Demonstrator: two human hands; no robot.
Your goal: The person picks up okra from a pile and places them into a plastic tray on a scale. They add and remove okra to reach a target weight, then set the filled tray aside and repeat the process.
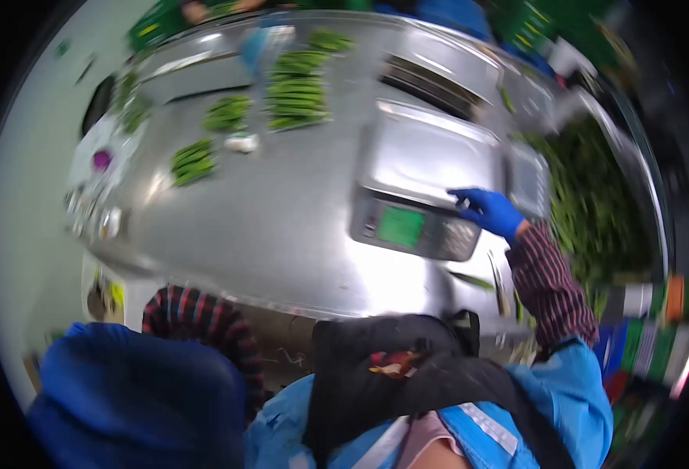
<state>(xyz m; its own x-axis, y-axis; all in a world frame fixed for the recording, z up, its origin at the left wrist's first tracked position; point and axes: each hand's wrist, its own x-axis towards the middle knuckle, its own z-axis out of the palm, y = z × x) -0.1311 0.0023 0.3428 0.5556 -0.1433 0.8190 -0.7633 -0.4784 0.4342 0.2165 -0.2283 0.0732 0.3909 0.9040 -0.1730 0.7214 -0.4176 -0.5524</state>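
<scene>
My right hand (494, 213), in a blue glove, reaches in from the right over the near right corner of a digital scale (441, 236). Its fingers point left, partly stretched out and a little blurred, with nothing visible in them. The scale has a lit green display (400, 227) and a shiny metal pan (434, 148) with nothing on it. A single green pod (472, 280) lies on the table just below the scale. My left hand is not in view.
Bundles of green pods (297, 90) lie on the steel table (282, 211), with smaller bundles (193, 162) to the left. Loose greens fill a large container (594, 195) at right. A person in blue (137, 399) is close on my left; another person's hands (196, 11) show at top.
</scene>
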